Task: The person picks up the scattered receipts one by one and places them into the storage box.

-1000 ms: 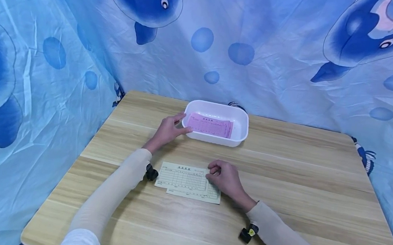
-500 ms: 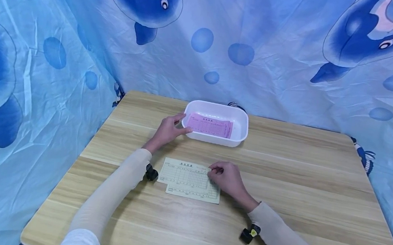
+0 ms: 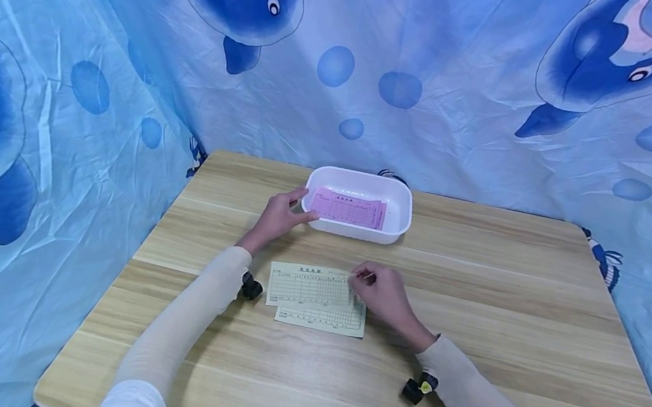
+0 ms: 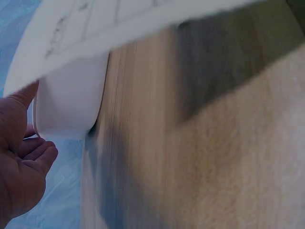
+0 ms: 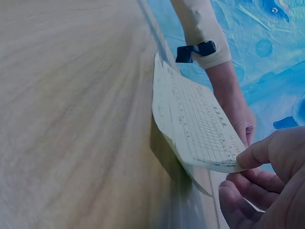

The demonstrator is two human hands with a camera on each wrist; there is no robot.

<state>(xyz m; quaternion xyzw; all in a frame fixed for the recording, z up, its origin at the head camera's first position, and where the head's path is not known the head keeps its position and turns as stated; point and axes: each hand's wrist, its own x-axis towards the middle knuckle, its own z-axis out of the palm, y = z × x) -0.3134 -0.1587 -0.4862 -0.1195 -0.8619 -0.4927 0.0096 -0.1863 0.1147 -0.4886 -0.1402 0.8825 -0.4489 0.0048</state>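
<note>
My left hand (image 3: pixel 275 219) grips the left end of a white plastic tray (image 3: pixel 401 217). In the left wrist view its thumb and fingers lie about the tray's rim. Pink printed forms (image 3: pixel 349 210) lie inside the tray. My right hand (image 3: pixel 383 294) pinches the right end of a pale green printed form (image 3: pixel 302 287) between thumb and fingers. A second pale form (image 3: pixel 319 321) shows beneath it, overlapped and shifted toward me. In the right wrist view the upper form (image 5: pixel 205 121) is raised off the table; whether the fingers also hold the lower one I cannot tell.
The wooden table (image 3: pixel 501 295) extends to both sides. A blue dolphin-print cloth (image 3: pixel 464 138) hangs behind it and on the left. Dark camera units sit on the left wrist (image 3: pixel 251 286) and right wrist (image 3: pixel 415 390).
My right hand has moved slightly away from me and to the right. The upper form has shifted with it, uncovering more of the lower form. My left hand and the tray stay put.
</note>
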